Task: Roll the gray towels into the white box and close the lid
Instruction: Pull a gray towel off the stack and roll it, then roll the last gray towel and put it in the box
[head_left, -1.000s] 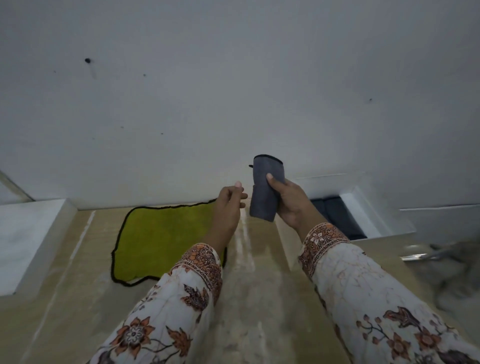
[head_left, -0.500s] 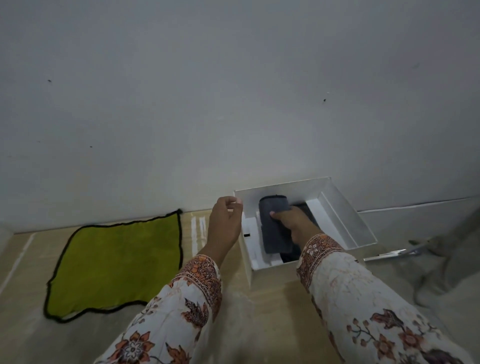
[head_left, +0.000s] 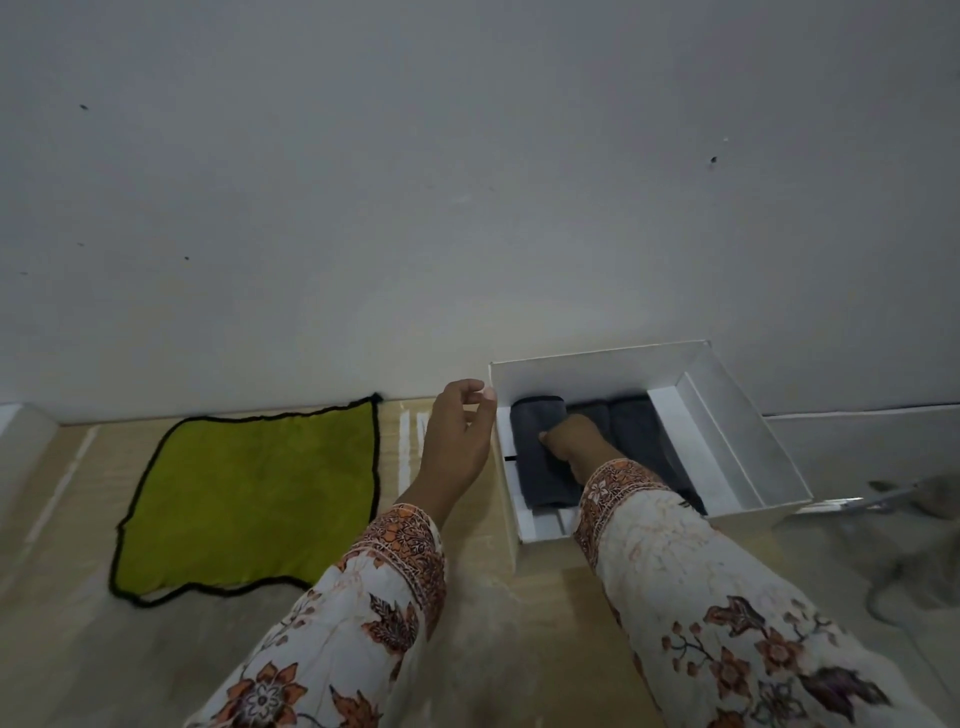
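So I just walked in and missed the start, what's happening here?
A person is packing rolled gray towels into a white box on the floor. The right hand is inside the box, setting down the leftmost rolled gray towel beside others. The left hand hovers at the box's left edge. A green cloth lies flat nearby.

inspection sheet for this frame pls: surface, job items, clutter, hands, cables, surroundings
Surface: beige floor, glossy streaks near the wall.
Job's things: open white box against the wall; gray rolls lie side by side inside. No lid on it.
Clutter: green cloth spread flat, left of the box; a metal piece right of it, too blurred to name.
Grips: right hand inside the box on the leftmost roll; how its fingers lie is hidden. Left hand loosely curled at the box's left corner, holding nothing.
Cables: a thin gray loop at right, possibly a cord.
Surroundings: plain white wall, a few dark specks.
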